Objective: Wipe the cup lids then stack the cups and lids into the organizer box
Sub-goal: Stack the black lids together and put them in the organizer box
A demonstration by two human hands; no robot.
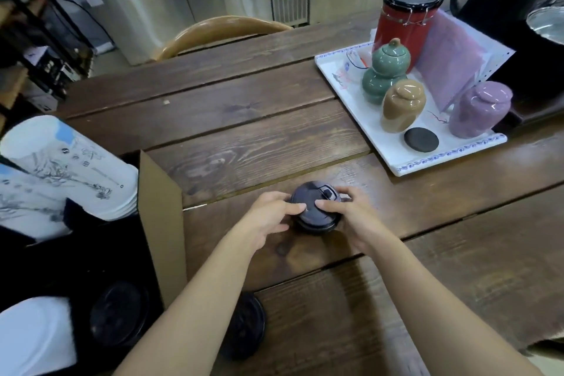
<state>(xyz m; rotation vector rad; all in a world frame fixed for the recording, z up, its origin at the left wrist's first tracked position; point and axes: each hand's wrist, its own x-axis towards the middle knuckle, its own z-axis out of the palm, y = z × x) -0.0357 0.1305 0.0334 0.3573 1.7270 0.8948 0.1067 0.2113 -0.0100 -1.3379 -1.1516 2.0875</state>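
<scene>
A short stack of black cup lids (316, 217) rests on the wooden table near its middle. My left hand (270, 217) grips the stack's left side and my right hand (351, 217) its right side, thumbs on top. A cardboard organizer box (161, 223) stands at the left. It holds stacked white printed paper cups (61, 168) lying on their sides and a black lid (117, 317) low inside. Another black lid (247, 323) lies on the table under my left forearm, partly hidden.
A white tray (381, 143) at the right carries a green gourd jar (384, 73), a tan jar (403, 107), a purple jar (479, 110), a red canister (406, 21) and a black disc (421, 139). A wooden chair back (222, 30) stands beyond the table. Dark kettles (518, 24) sit far right.
</scene>
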